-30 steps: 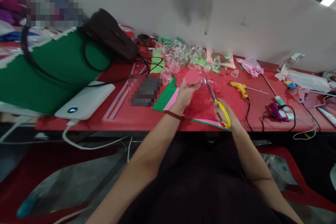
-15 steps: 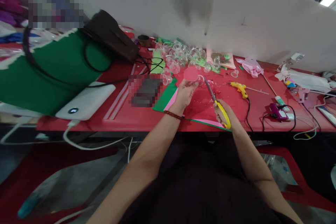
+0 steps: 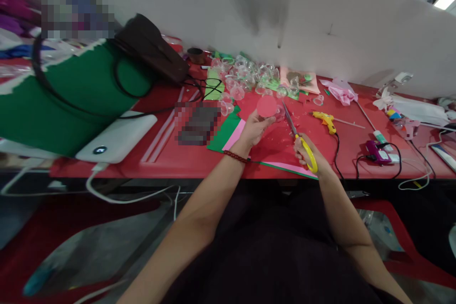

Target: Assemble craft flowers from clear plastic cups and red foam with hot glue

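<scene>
My left hand [image 3: 254, 129] is closed around a small clear plastic cup [image 3: 277, 113] capped by a round red foam piece [image 3: 266, 106], held just above the red table [image 3: 171, 152]. My right hand [image 3: 309, 152] grips yellow-handled scissors [image 3: 297, 135], whose blades point up and left to the edge of the red piece. Under both hands lie stacked foam sheets in red [image 3: 276, 145], pink [image 3: 233, 134] and green [image 3: 223, 134], with small red scraps scattered on them.
A heap of clear plastic cups [image 3: 245, 76] sits at the back by the wall. A yellow glue gun [image 3: 325, 120] and a purple tool [image 3: 378, 151] with cables lie to the right. A green bag [image 3: 67, 95], a brown bag [image 3: 153, 52] and a white power bank [image 3: 116, 137] fill the left.
My left hand has shifted the cup with the red piece slightly right and down. The scissors followed to the right, blades still at the piece's edge.
</scene>
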Available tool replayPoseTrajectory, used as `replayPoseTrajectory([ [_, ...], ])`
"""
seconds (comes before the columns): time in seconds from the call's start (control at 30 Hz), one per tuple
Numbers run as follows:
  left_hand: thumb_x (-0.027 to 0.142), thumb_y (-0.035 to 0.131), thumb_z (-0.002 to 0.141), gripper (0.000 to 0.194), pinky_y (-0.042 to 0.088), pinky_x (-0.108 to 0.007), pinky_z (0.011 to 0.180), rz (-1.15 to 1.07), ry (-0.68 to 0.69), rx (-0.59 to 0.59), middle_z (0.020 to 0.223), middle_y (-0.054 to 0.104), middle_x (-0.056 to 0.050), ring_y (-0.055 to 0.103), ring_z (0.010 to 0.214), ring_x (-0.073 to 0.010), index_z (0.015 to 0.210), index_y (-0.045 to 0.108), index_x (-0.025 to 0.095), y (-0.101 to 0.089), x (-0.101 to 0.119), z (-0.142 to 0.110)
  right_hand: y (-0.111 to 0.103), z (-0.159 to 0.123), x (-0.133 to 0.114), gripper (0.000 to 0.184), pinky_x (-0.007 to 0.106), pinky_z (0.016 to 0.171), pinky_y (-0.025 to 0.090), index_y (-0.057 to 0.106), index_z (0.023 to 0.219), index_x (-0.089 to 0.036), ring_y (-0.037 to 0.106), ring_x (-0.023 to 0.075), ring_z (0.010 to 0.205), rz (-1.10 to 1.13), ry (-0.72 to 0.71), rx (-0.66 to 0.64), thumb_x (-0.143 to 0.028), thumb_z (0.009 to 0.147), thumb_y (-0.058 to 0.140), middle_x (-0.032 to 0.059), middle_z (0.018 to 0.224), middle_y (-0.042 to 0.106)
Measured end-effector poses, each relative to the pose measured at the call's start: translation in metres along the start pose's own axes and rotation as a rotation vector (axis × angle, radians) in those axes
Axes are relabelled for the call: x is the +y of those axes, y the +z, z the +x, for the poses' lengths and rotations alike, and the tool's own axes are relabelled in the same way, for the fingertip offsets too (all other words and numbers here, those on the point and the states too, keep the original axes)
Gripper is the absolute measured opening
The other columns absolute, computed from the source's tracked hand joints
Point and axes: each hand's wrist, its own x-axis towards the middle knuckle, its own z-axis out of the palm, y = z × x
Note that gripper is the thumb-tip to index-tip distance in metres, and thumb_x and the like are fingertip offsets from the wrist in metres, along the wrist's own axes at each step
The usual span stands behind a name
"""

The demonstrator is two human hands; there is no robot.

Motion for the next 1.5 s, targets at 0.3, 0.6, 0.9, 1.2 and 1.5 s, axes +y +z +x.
replayPoseTrajectory([
  [0.3, 0.026, 0.106, 0.052, 0.051, 0.059, -0.043, 0.108, 0.01, -0.031, -0.042, 0.098, 0.084, -0.003, 0.078, 0.114, -0.027, 0.093, 0.077, 0.022, -0.001, -0.001, -0.001, -0.001, -0.001, -0.001, 0.066, 0.015, 0.032, 0.022, 0.049, 0.106, -0.027, 0.031, 0.0041, 0.038, 0.008, -0.019, -0.036, -0.082, 0.08, 0.075, -0.0121, 0.064, 0.043],
  [0.6, 0.029, 0.101, 0.066, 0.049, 0.063, -0.045, 0.103, -0.035, -0.01, -0.046, 0.109, 0.083, -0.002, 0.08, 0.107, -0.0244, 0.106, 0.074, 0.025, -0.002, 0.0, 0.0, 0.001, -0.004, -0.005, 0.063, 0.017, 0.029, 0.023, 0.056, 0.113, -0.023, 0.03, 0.005, 0.033, -0.063, -0.031, 0.012, -0.077, 0.085, 0.071, -0.013, 0.056, 0.04],
  [0.9, 0.019, 0.102, 0.054, 0.05, 0.063, -0.041, 0.094, -0.023, 0.015, 0.024, 0.101, 0.083, -0.004, 0.079, 0.1, -0.0251, 0.096, 0.073, 0.021, -0.001, -0.001, 0.002, 0.003, 0.004, 0.01, 0.052, 0.018, 0.031, 0.025, 0.057, 0.119, -0.026, 0.035, 0.007, 0.033, -0.072, 0.002, 0.062, -0.065, 0.088, 0.071, -0.0128, 0.055, 0.044],
  [1.2, 0.027, 0.103, 0.057, 0.044, 0.063, -0.037, 0.085, -0.02, 0.037, 0.033, 0.096, 0.084, -0.004, 0.08, 0.097, -0.0259, 0.089, 0.074, 0.021, 0.0, 0.0, 0.002, 0.004, -0.004, 0.006, 0.053, 0.017, 0.037, 0.023, 0.056, 0.11, -0.025, 0.031, 0.0053, 0.042, -0.072, -0.047, 0.032, -0.064, 0.082, 0.079, -0.0131, 0.059, 0.038],
  [1.5, 0.022, 0.103, 0.054, 0.059, 0.06, -0.03, 0.077, 0.013, -0.022, -0.028, 0.092, 0.082, -0.001, 0.078, 0.09, -0.0214, 0.108, 0.079, 0.022, -0.001, 0.005, -0.004, -0.005, -0.006, -0.002, 0.064, 0.016, 0.037, 0.02, 0.05, 0.112, -0.028, 0.028, 0.0045, 0.042, 0.025, 0.011, -0.053, -0.074, 0.079, 0.079, -0.0135, 0.066, 0.041],
])
